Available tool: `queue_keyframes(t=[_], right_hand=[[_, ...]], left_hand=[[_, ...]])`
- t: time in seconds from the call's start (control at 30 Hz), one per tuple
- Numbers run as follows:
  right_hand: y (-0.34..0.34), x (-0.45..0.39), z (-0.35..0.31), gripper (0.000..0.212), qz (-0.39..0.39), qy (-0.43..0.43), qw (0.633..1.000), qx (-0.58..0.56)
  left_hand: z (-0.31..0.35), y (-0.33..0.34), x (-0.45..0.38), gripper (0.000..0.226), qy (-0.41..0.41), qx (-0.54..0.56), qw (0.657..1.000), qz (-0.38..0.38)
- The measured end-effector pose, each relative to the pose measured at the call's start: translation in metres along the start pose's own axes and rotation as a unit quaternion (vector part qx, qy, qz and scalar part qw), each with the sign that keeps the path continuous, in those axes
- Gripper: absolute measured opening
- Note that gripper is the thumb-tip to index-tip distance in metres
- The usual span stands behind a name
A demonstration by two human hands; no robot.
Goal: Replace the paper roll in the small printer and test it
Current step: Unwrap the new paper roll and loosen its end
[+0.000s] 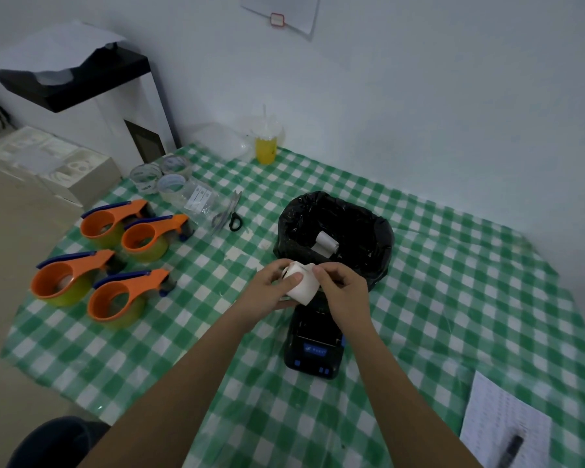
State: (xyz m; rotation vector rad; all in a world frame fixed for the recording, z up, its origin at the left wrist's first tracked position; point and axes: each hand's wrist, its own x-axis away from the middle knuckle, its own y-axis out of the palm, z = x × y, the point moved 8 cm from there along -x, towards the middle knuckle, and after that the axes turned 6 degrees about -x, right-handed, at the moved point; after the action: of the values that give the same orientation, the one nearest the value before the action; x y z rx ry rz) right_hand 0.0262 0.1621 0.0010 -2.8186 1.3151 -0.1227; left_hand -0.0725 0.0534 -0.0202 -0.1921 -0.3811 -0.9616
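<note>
A white paper roll is held above the table between both hands. My left hand grips it from the left, thumb on its front. My right hand pinches its top right edge with the fingertips. Just below the hands sits the small black printer with blue buttons; its far end is hidden behind my right hand and the roll. Behind it stands a bin lined with a black bag, with another white paper roll lying inside.
Several orange tape dispensers stand at the left on the green checked tablecloth. Clear tape rolls, scissors and a yellow drink cup lie farther back. A printed sheet with a pen lies near right.
</note>
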Motion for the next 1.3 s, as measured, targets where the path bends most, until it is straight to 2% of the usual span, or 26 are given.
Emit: queue_keyframes(t=[0.1,0.2,0.3,0.47,0.57,0.63,0.7,0.8,0.87,0.97,1.03,1.17,1.23,1.3], right_hand=[[-0.001,-0.002,0.003,0.011,0.010,0.020,1.000,-0.022],[-0.002,-0.002,0.007,0.012,0.029,0.039,0.998,-0.045],[-0.007,-0.002,0.011,0.012,0.062,0.056,0.994,-0.070],[-0.023,-0.016,0.018,0.009,0.121,0.084,0.986,-0.077],[-0.041,-0.045,0.010,0.008,0.169,0.075,0.982,-0.046],[-0.048,-0.066,0.002,0.013,0.179,0.048,0.983,0.013],[-0.051,-0.083,0.003,0.006,0.156,0.056,0.982,0.093],[-0.048,-0.097,0.020,0.033,0.067,0.127,0.971,0.192],[-0.046,-0.093,0.019,0.040,0.042,0.126,0.969,0.210],[-0.035,-0.076,0.007,0.029,0.017,0.081,0.985,0.149],[-0.022,-0.057,0.004,0.021,-0.045,0.088,0.992,0.075],[-0.006,-0.026,0.019,0.036,-0.164,0.147,0.975,0.027],[-0.005,-0.017,0.028,0.042,-0.184,0.163,0.968,0.039],[-0.007,-0.010,0.036,0.039,-0.181,0.176,0.967,0.025]], left_hand=[[-0.001,-0.001,-0.002,0.037,0.005,0.002,1.000,0.011],[0.000,0.000,-0.003,0.033,0.010,-0.001,1.000,0.015],[-0.002,-0.005,-0.005,0.029,0.006,0.006,0.999,0.035],[-0.008,-0.014,-0.011,0.037,-0.012,0.009,0.999,0.051],[-0.003,-0.014,-0.016,0.031,-0.012,0.017,0.999,0.048],[0.000,-0.013,-0.019,0.028,-0.010,0.020,0.999,0.047],[0.002,-0.013,-0.022,0.030,-0.008,0.023,0.998,0.051],[0.006,-0.012,-0.026,0.031,-0.008,0.036,0.998,0.053],[0.006,-0.011,-0.027,0.033,-0.011,0.042,0.998,0.046],[0.003,-0.007,-0.029,0.027,-0.021,0.038,0.999,0.010],[0.002,-0.002,-0.029,0.023,-0.030,0.029,0.999,-0.021],[-0.001,0.011,-0.026,0.031,-0.040,-0.008,0.997,-0.070],[-0.004,0.018,-0.025,0.034,-0.047,-0.019,0.995,-0.086],[-0.006,0.024,-0.024,0.041,-0.050,-0.037,0.993,-0.096]])
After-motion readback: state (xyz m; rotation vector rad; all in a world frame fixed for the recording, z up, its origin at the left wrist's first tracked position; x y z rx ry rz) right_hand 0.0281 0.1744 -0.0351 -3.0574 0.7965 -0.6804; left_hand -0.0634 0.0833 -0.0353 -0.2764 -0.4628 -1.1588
